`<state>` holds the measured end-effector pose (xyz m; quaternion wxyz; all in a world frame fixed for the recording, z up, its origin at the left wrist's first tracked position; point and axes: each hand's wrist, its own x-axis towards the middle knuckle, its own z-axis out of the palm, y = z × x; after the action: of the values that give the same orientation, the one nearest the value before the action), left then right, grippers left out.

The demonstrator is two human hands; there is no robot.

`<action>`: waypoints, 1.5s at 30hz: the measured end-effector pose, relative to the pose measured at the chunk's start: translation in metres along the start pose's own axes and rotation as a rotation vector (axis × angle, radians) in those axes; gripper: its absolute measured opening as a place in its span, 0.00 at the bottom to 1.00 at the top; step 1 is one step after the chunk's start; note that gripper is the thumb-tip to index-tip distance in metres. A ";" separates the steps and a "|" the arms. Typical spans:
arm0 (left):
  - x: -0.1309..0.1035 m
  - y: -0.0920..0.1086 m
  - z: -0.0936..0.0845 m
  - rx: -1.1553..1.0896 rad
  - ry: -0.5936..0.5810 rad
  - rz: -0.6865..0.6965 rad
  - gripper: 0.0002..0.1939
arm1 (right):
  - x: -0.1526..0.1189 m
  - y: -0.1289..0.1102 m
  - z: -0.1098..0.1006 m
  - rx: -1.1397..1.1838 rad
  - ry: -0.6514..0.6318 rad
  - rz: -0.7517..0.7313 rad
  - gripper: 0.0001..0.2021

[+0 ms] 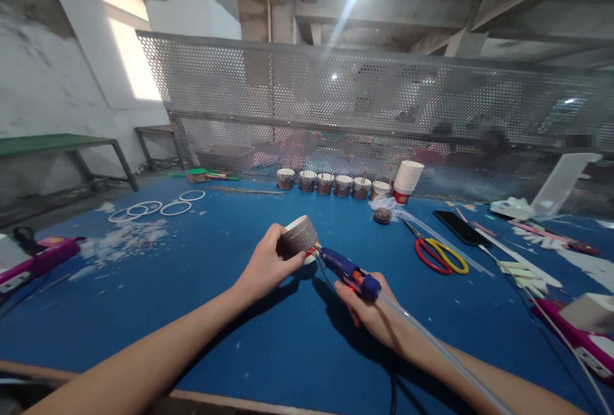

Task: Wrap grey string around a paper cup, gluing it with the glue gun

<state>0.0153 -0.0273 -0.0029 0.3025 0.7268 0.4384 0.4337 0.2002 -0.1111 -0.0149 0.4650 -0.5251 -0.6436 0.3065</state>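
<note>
My left hand (272, 258) grips a paper cup (300, 236) tipped on its side above the blue tabletop. Grey-brown cord or twine covers much of the cup's outside, and a bit of red and white shows at one end. In my right hand (367, 306) is a blue glue gun (348, 268), my fingers wrapped round its handle. Its nozzle points left and meets, or nearly meets, the cup's side. A clear glue stick trails from the gun's back over my right forearm. A small red light glows on the gun.
Several wrapped cups (343, 185) line the table's back, beside a stack of paper cups (407, 180). Scissors (439, 255), a black phone (463, 228) and a ball of twine (382, 215) lie right. White rings (144, 208), scraps and a purple power strip (41, 260) lie left. A perforated metal screen (307, 98) stands behind.
</note>
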 end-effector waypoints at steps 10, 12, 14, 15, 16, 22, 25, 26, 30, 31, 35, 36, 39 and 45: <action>0.000 -0.002 0.000 -0.018 0.011 0.022 0.13 | 0.000 -0.004 -0.001 0.052 -0.047 0.116 0.21; 0.000 -0.002 0.000 0.000 0.011 0.038 0.13 | -0.002 -0.005 0.000 0.060 -0.055 0.090 0.20; 0.001 -0.003 0.000 0.022 0.009 0.051 0.14 | -0.002 -0.006 0.001 0.068 -0.046 0.073 0.19; 0.001 -0.003 0.000 0.033 0.012 0.059 0.13 | -0.002 -0.006 0.001 0.067 -0.037 0.076 0.18; 0.001 -0.003 -0.001 0.042 0.016 0.067 0.13 | -0.002 -0.006 0.001 0.062 -0.030 0.089 0.18; 0.002 -0.007 -0.001 0.069 0.011 0.101 0.12 | 0.000 -0.005 -0.002 0.008 -0.056 0.181 0.17; 0.002 -0.008 -0.002 0.078 0.010 0.119 0.12 | -0.001 -0.006 -0.002 -0.005 -0.082 0.159 0.17; 0.002 -0.008 -0.002 0.080 0.010 0.124 0.12 | -0.001 -0.006 -0.002 -0.007 -0.087 0.161 0.17; 0.002 -0.009 -0.002 0.087 0.011 0.139 0.12 | 0.001 -0.005 -0.003 -0.003 -0.075 0.205 0.18; 0.002 -0.009 -0.002 0.087 0.009 0.139 0.12 | 0.001 -0.005 -0.003 0.000 -0.073 0.210 0.18; 0.002 -0.009 -0.001 0.083 -0.007 0.131 0.12 | -0.001 -0.007 -0.001 0.021 -0.077 0.181 0.18; 0.002 -0.008 -0.001 0.084 -0.010 0.129 0.13 | -0.002 -0.007 -0.001 0.030 -0.074 0.169 0.18; 0.002 -0.007 -0.002 0.086 -0.009 0.115 0.13 | -0.001 -0.005 -0.001 0.045 -0.069 0.171 0.19; 0.003 -0.008 -0.001 0.072 -0.005 0.084 0.12 | 0.000 -0.001 -0.001 0.015 -0.045 0.167 0.20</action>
<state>0.0117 -0.0216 -0.0077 0.2587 0.7562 0.4221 0.4280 0.2008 -0.1110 -0.0139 0.4271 -0.5666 -0.6054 0.3606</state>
